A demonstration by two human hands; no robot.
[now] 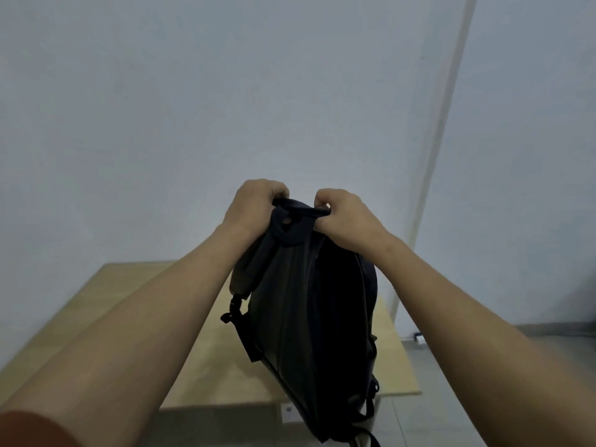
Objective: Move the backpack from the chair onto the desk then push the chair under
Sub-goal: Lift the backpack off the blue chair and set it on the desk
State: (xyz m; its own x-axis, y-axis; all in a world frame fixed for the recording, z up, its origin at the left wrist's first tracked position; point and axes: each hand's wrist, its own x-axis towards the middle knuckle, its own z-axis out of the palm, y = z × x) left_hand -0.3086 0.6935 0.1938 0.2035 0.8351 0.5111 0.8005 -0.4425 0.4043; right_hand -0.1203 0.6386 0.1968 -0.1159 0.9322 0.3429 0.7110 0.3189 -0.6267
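A black backpack (309,311) hangs upright in the air in front of me, its straps dangling below. My left hand (254,204) and my right hand (345,217) both grip its top handle, one at each end. The bag's lower part overlaps the front right edge of the light wooden desk (206,359); whether it touches the desk I cannot tell. The chair is not in view.
A plain pale wall stands behind the desk. A white vertical conduit (432,156) runs down the wall at the right. Grey tiled floor (451,421) shows to the right of and in front of the desk.
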